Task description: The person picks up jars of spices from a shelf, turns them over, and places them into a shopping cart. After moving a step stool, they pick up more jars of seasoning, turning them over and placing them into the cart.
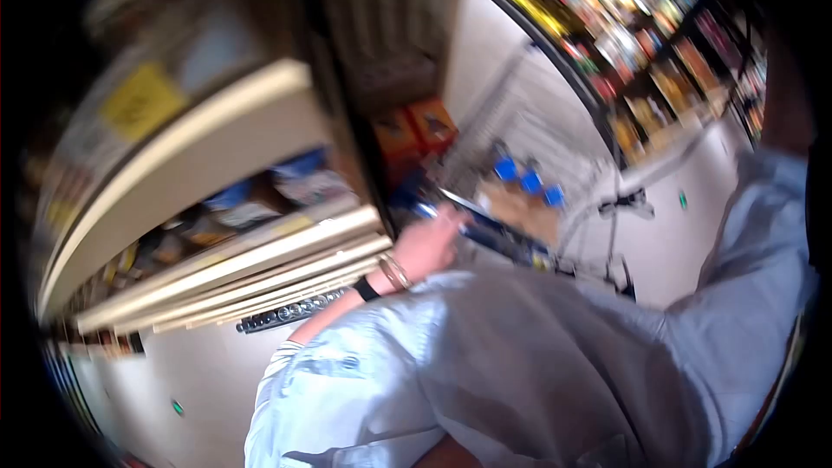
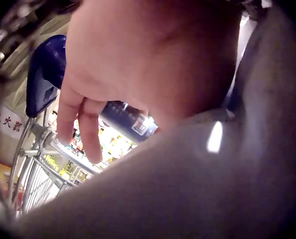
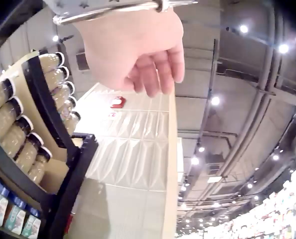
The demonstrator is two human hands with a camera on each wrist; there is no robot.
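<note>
We take the shopping cart (image 1: 520, 165) as our landmark. Our left hand (image 1: 429, 247) sits at the near end of it, on the blue handle bar (image 2: 123, 119); in the left wrist view the fingers (image 2: 90, 132) hang in front of that bar, loosely bent, and we cannot tell whether they really clasp it or merely rest against it. The blue plastic end piece (image 2: 45, 74) of the handle shows just above the cart's wire side (image 2: 38, 179). A dark band and bracelets (image 1: 386, 277) ring the left wrist, and a pale blue sleeve (image 1: 347, 373) covers the arm behind the cart.

Our right hand (image 3: 138, 50) shows only in its own wrist view, away from the cart, fingers (image 3: 160, 69) loosely curled and holding nothing. Below it stands a dark rack of jars with black lids (image 3: 18, 129).

Left of the cart runs a cream shelf unit (image 1: 217, 251); beyond the cart, across the pale floor (image 1: 659, 234), more shelves hold colourful packages (image 1: 641, 26), all blurred.
</note>
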